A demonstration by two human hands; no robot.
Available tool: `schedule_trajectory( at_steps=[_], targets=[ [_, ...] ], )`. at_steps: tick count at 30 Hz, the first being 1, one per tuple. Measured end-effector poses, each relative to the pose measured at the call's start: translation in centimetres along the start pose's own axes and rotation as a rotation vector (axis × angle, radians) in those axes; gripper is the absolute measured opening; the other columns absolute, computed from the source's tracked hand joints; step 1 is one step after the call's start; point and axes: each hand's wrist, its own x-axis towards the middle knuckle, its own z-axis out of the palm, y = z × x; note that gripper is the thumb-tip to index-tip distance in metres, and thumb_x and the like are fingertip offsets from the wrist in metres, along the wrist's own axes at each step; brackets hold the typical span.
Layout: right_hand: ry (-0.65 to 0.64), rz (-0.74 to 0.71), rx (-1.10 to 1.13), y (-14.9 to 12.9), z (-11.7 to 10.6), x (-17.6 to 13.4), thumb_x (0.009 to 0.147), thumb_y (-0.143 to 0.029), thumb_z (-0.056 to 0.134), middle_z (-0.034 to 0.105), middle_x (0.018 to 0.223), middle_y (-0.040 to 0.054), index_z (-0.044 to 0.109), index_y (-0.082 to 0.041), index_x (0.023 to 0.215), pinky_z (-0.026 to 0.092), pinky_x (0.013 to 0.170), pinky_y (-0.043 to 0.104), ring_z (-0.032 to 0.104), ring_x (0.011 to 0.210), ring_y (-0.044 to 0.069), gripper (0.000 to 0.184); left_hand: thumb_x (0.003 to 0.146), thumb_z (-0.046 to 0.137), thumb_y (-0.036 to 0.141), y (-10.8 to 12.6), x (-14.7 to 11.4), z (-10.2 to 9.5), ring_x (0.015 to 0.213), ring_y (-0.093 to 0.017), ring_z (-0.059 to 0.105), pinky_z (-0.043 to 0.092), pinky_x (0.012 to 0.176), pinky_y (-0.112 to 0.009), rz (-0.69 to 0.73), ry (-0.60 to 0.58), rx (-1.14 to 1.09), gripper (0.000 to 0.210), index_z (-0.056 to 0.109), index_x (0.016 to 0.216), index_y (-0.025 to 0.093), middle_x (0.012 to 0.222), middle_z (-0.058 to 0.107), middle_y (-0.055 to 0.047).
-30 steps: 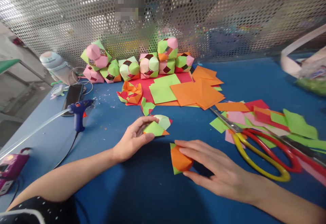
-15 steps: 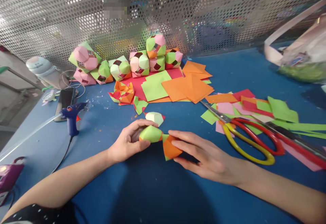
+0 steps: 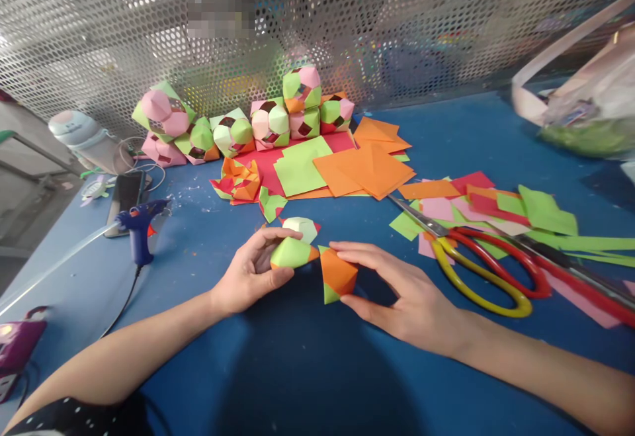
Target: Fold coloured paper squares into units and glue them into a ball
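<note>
Here's the left hand (image 3: 248,274), thumb and fingers pinching the green piece (image 3: 294,253)! Right hand (image 3: 407,294) clamps the orange piece (image 3: 339,272) just beside it, over the table (image 3: 198,383). Bottle (image 3: 82,138) marks, too small to read; bag (image 3: 585,135) print, blurred.

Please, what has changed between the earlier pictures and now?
The right hand brought its orange piece forward and leftward, close beside the green piece in the left hand. Neither hand visibly let go or took hold of anything new. The glue gun and the scissors stayed in place.
</note>
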Motion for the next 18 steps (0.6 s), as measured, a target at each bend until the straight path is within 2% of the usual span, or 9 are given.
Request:
schedule_trajectory(
  at_steps=[7, 10, 13, 15, 18],
  targets=[
    [0.008, 0.220, 0.193, -0.3, 0.4, 0.2, 0.082, -0.031, 0.062, 0.059, 0.123, 0.0086, 0.050, -0.023, 0.120, 0.054, 0.090, 0.033, 0.059, 0.111, 0.022, 0.041, 0.081, 0.064, 0.029, -1.2, -0.4, 0.6, 0.111, -0.021, 0.055, 0.039, 0.100, -0.037, -0.040, 0.139, -0.037, 0.037, 0.055, 0.117, 0.023, 0.117, 0.059, -0.007],
    [-0.004, 0.291, 0.255, -0.3, 0.7, 0.2, 0.081, -0.033, 0.062, 0.059, 0.122, 0.0065, 0.050, -0.025, 0.121, 0.054, 0.089, 0.030, 0.060, 0.108, 0.020, 0.042, 0.087, 0.055, 0.037, -1.2, -0.6, 1.1, 0.111, -0.024, 0.055, 0.039, 0.100, -0.041, -0.132, 0.138, -0.092, 0.032, 0.061, 0.114, 0.021, 0.119, 0.060, -0.008],
    [-0.011, 0.317, 0.284, -0.4, 0.8, 0.4, 0.081, -0.034, 0.063, 0.059, 0.120, 0.0058, 0.050, -0.025, 0.120, 0.054, 0.087, 0.029, 0.060, 0.106, 0.019, 0.042, 0.091, 0.043, 0.040, -0.9, -0.7, 1.5, 0.115, -0.025, 0.053, 0.037, 0.102, -0.043, -0.200, 0.122, -0.224, 0.037, 0.061, 0.117, 0.019, 0.121, 0.061, -0.009],
    [-0.010, 0.336, 0.302, -0.5, 0.8, 0.5, 0.081, -0.035, 0.063, 0.059, 0.120, 0.0057, 0.051, -0.026, 0.119, 0.055, 0.086, 0.029, 0.060, 0.106, 0.020, 0.041, 0.089, 0.046, 0.035, -0.7, -0.8, 1.6, 0.114, -0.025, 0.054, 0.036, 0.104, -0.043, -0.222, 0.122, -0.243, 0.035, 0.061, 0.117, 0.019, 0.120, 0.062, -0.009],
    [-0.005, 0.372, 0.337, -0.6, 0.6, 0.6, 0.081, -0.036, 0.062, 0.060, 0.119, 0.0051, 0.052, -0.026, 0.118, 0.056, 0.083, 0.028, 0.061, 0.104, 0.020, 0.039, 0.085, 0.054, 0.028, -0.5, -0.8, 1.3, 0.112, -0.024, 0.056, 0.038, 0.102, -0.043, -0.218, 0.117, -0.097, 0.034, 0.060, 0.118, 0.020, 0.116, 0.064, -0.008]
  ],
)
